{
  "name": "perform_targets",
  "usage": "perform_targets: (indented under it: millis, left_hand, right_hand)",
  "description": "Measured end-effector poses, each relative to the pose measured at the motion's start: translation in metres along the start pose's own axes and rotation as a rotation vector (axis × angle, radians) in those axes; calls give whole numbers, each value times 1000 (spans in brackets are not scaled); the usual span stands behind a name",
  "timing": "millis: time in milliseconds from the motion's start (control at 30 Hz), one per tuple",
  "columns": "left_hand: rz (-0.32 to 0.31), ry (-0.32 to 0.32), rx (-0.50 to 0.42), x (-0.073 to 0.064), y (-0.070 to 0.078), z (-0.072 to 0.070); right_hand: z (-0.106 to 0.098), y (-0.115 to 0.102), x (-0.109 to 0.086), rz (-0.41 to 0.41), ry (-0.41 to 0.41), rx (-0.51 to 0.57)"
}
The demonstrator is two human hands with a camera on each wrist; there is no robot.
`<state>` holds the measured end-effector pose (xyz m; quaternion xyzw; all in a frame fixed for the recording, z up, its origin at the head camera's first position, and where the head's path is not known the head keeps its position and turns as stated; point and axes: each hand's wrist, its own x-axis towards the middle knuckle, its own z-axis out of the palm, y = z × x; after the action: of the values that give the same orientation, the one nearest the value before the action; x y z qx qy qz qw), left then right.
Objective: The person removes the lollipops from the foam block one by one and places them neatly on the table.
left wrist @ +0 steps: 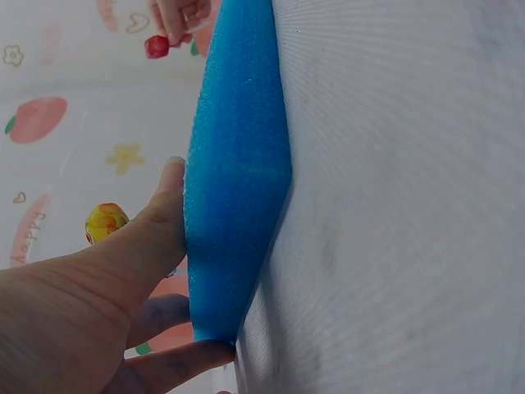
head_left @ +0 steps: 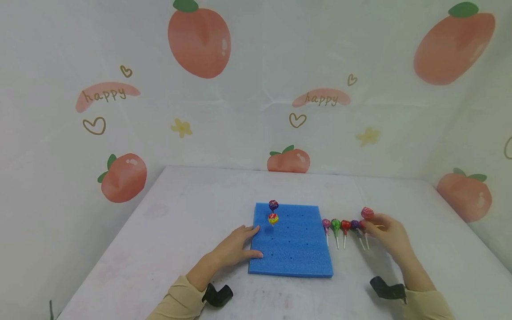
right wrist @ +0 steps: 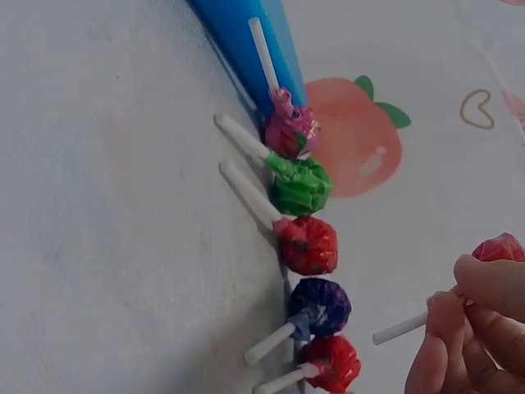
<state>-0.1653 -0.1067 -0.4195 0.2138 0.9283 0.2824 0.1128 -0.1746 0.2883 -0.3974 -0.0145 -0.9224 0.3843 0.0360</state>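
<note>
My left hand (head_left: 236, 246) rests at the left edge of a blue foam block (head_left: 298, 262), thumb and fingers spread and touching it. Two lollipops stand in the block's far left part: a dark purple one (head_left: 273, 205) and, nearer, a yellow and red one (head_left: 273, 218). To the right of the block, my right hand (head_left: 392, 235) pinches a pinkish-red lollipop (head_left: 367, 213) by its stick just below the wrapped head. In the right wrist view, the white stick of this lollipop points out past the fingers.
Beside the block lies a row of lollipops: pink (right wrist: 289, 131), green (right wrist: 302, 185), red (right wrist: 308, 245), dark blue (right wrist: 321, 305) and another red one (right wrist: 332, 363). Small holes dot the block's top. A white cloth with printed peaches (head_left: 288, 161) hangs behind the table (head_left: 192, 200).
</note>
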Motion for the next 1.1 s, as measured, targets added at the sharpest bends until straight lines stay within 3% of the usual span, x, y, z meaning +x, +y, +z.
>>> perform_targets:
  millis: [433,767,1100]
  left_hand:
    - [0,2,16,1,-3,0]
    - [7,3,8,0,0,-1]
    - [6,2,5,0,-1,-1]
  right_hand:
    - [-10,13,-2,65,18,-34]
    - [-13,29,0,37,103,-82]
    - [-18,34,-1,123,64,-72]
